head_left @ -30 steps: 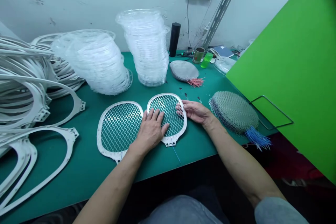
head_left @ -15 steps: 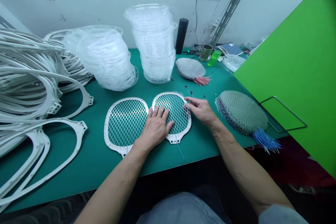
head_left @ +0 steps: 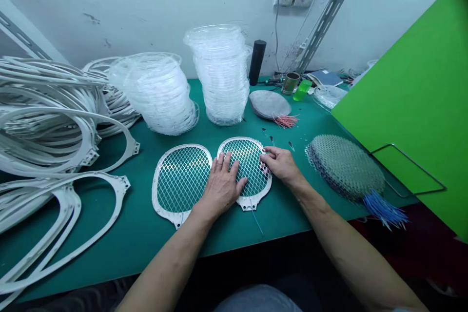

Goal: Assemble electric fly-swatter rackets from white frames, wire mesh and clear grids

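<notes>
The left hand (head_left: 221, 187) lies open on a white oval plastic racket frame with wire mesh (head_left: 248, 170), long axis 12-to-6; the unclenched right hand (head_left: 280, 163) touches its 3 o'clock rim.

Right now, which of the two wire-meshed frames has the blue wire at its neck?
The right wire-meshed frame, under the left hand; its blue wire trails from the neck. The left wire-meshed frame shows none.
</notes>
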Demonstrator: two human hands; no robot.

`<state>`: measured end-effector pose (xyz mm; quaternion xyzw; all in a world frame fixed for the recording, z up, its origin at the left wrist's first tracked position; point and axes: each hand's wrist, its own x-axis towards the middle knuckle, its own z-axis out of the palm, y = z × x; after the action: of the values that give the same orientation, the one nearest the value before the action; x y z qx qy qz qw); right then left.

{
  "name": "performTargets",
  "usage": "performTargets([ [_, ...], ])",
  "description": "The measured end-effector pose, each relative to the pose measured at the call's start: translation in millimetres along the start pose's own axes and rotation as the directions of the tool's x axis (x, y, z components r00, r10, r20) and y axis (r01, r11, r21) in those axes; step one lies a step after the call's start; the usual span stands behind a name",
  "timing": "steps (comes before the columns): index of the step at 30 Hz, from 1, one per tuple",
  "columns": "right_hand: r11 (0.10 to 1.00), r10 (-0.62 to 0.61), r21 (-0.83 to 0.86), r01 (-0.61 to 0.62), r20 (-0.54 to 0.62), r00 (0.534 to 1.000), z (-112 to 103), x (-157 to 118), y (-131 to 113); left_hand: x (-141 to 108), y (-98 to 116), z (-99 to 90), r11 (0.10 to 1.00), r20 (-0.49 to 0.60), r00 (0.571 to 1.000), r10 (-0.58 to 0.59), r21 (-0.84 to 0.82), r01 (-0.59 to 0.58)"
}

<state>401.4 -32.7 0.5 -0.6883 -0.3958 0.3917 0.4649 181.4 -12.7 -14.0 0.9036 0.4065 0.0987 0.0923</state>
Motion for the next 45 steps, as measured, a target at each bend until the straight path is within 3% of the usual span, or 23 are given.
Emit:
performTargets([
  [8,0.984,0.007,-0.178,-0.012,-0.027,1.0,2,8,1,0,-1,-1.3,1.0,0.039,0.999,-0.012,-0.025,0.013],
  [24,0.99,0.047,-0.133,-0.051,-0.031,0.998,3,10,4,2,2,-5.3,1.0,0.057,0.998,-0.01,0.016,0.009],
  [33,0.999,0.013,0.03,-0.013,0.013,1.0,-1,8,9,3,3,-2.6,0.999,0.023,1.0,0.003,0.042,-0.004],
  [38,0.995,-0.022,-0.102,0.021,-0.005,1.0,-1,10,13,1,10,-8.4,0.995,-0.05,0.999,0.004,0.101,0.001],
  [45,0.995,0.056,-0.081,-0.057,-0.014,0.998,1,8,6,-3,21,-13.5,0.983,-0.114,0.993,-0.026,0.176,0.046],
])
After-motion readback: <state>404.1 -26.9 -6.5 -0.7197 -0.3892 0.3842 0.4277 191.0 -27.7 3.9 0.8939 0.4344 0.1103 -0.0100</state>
